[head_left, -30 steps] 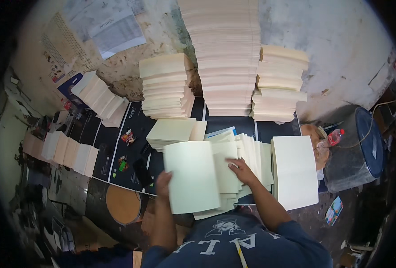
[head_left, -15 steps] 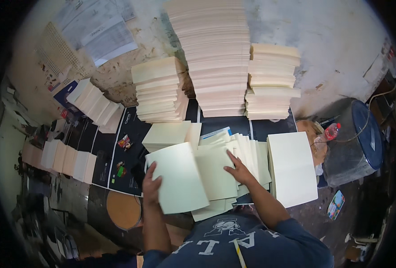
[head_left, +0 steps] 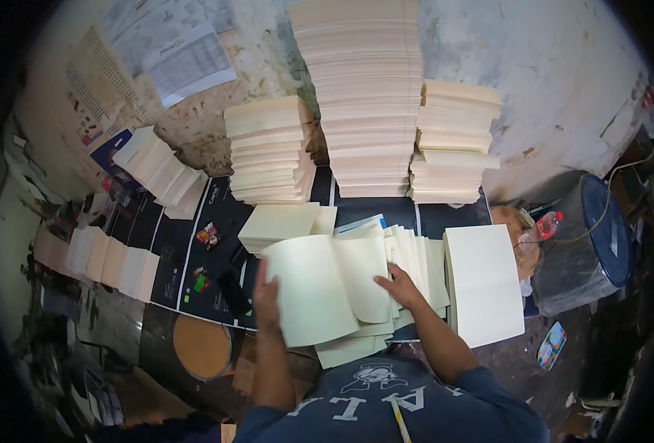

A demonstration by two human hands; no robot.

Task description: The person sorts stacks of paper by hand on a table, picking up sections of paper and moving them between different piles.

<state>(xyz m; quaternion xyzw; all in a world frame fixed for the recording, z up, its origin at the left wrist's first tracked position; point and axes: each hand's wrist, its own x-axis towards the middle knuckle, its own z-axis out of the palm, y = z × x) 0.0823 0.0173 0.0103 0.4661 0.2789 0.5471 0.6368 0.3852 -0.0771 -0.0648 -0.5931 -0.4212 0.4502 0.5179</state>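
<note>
Over the front of the table, my left hand [head_left: 267, 299] grips the outer edge of a cream paper sheet [head_left: 314, 292], which bows upward. Beside that sheet, and partly behind it, is another cream sheet [head_left: 366, 284]. My right hand [head_left: 401, 286] holds this second one by its right edge, the thumb lying on top. Whether the two sheets are joined at the middle, I cannot tell. Underneath and to the right lie several overlapping cream sheets [head_left: 415, 258], fanned out. A short pile of cream paper [head_left: 279, 224] sits just behind the left sheet.
Tall paper stacks [head_left: 367, 103] stand against the wall, with lower ones [head_left: 272, 151] beside them. A flat pile of large sheets [head_left: 486, 284] lies to the right. Further right are a bottle [head_left: 547, 225] and a blue-lidded drum [head_left: 604, 229]. A round stool [head_left: 202, 347] stands front left.
My left hand has moved slightly right and the left sheet has shifted right with it, now more curved and covering more of the right sheet. My right hand has barely moved.
</note>
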